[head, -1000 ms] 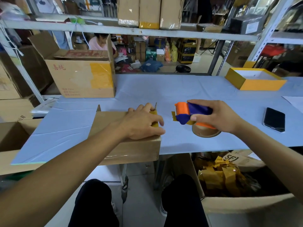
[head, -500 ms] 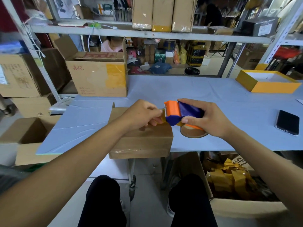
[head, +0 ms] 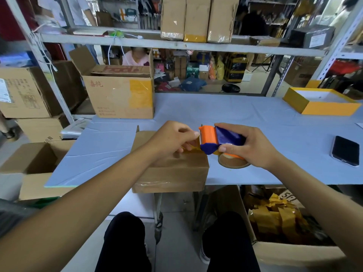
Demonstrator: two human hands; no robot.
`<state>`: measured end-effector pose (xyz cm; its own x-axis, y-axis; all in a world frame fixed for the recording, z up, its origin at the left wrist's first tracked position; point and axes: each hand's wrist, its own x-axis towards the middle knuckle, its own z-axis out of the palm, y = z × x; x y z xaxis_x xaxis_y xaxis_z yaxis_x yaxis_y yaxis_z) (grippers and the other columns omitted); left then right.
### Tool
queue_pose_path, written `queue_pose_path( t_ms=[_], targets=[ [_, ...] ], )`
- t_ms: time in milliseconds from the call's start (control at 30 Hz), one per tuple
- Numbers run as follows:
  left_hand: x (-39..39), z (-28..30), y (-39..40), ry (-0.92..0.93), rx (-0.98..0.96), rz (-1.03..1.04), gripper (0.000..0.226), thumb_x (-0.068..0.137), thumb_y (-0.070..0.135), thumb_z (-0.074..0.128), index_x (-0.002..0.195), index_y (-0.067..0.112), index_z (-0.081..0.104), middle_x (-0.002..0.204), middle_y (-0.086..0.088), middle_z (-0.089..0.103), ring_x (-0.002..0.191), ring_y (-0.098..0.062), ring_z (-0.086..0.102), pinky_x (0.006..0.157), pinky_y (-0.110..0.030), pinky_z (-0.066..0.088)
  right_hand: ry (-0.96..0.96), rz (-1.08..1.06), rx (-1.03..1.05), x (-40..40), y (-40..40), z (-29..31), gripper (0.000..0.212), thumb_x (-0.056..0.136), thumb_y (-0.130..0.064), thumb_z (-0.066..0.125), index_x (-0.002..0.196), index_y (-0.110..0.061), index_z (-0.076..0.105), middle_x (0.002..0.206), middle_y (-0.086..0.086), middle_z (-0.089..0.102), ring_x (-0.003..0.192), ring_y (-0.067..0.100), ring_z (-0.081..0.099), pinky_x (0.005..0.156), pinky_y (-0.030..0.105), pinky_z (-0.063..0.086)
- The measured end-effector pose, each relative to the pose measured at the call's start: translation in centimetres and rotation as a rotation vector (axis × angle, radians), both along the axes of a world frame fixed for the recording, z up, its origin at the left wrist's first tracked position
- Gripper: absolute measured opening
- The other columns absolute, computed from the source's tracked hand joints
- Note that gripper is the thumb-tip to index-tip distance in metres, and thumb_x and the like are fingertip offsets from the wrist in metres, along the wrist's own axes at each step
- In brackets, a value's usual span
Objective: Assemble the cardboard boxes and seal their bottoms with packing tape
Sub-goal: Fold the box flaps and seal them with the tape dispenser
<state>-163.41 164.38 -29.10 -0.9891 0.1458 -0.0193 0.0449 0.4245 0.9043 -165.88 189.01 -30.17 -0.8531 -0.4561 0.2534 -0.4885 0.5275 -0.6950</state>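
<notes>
A small brown cardboard box (head: 170, 173) sits at the near edge of the blue table (head: 225, 118), overhanging it slightly. My right hand (head: 247, 147) grips an orange and blue tape dispenser (head: 213, 140) with a nearly used roll, just right of the box's top. My left hand (head: 173, 138) rests over the box's right end and pinches the yellowish tape end (head: 193, 147) at the dispenser's blade. Clear tape shows on the box's front face.
A large open carton (head: 119, 95) stands at the back left. A yellow tray box (head: 322, 103) is back right, a black phone (head: 345, 151) right. Open cartons sit on the floor at left (head: 33, 165) and one with tape scraps at right (head: 275, 222). A person sits beyond the shelving.
My left hand lifted off the box top and moved right to pinch the tape end. The dispenser came left until it met my left hand at the box's right end.
</notes>
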Motion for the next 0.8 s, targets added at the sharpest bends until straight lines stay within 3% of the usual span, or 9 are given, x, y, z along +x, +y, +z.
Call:
queue_pose_path(
  t_ms=[167,300,467,667,800],
  targets=[
    [0.0,0.4,0.1,-0.164,0.197,0.026,0.010,0.095,0.013,0.065,0.103,0.012,0.070,0.090,-0.008,0.076,0.075,-0.015,0.070,0.063,-0.024,0.051,0.019,0.007,0.000,0.2,-0.3,0.2,0.058,0.074,-0.054,0.068,0.128,-0.046,0.049,0.116,-0.023,0.060,0.105,-0.003,0.054,0.075,0.010,0.048],
    [0.2,0.6,0.2,-0.219,0.229,0.068,0.012,0.089,0.009,0.071,0.101,0.007,0.072,0.084,-0.008,0.074,0.073,-0.014,0.068,0.064,-0.023,0.052,0.033,0.013,-0.028,0.4,-0.5,0.5,0.057,0.074,-0.052,0.069,0.128,-0.045,0.050,0.116,-0.027,0.058,0.105,-0.005,0.054,0.076,0.009,0.047],
    [0.3,0.9,-0.3,-0.214,0.120,0.168,0.012,0.080,0.004,0.079,0.091,0.001,0.074,0.073,-0.008,0.069,0.061,-0.013,0.063,0.059,-0.023,0.053,0.017,0.068,0.063,0.3,-0.3,0.5,0.064,0.076,-0.051,0.069,0.136,-0.036,0.051,0.119,-0.020,0.061,0.104,0.000,0.057,0.074,0.011,0.048],
    [0.8,2.1,-3.1,-0.254,0.099,0.234,0.009,0.078,-0.004,0.079,0.077,0.000,0.071,0.064,-0.008,0.066,0.050,-0.011,0.062,0.053,-0.019,0.054,-0.027,0.054,0.085,0.3,1.5,0.6,0.062,0.076,-0.051,0.068,0.134,-0.042,0.049,0.120,-0.021,0.060,0.105,-0.003,0.057,0.074,0.009,0.048],
    [1.1,1.4,-2.8,-0.218,-0.134,0.192,0.009,0.077,0.003,0.082,0.076,0.001,0.073,0.064,-0.011,0.070,0.055,-0.015,0.063,0.060,-0.025,0.055,-0.053,0.075,0.100,0.6,1.2,-0.1,0.055,0.076,-0.051,0.070,0.127,-0.050,0.048,0.118,-0.022,0.061,0.105,-0.004,0.057,0.077,0.010,0.049]
  ],
)
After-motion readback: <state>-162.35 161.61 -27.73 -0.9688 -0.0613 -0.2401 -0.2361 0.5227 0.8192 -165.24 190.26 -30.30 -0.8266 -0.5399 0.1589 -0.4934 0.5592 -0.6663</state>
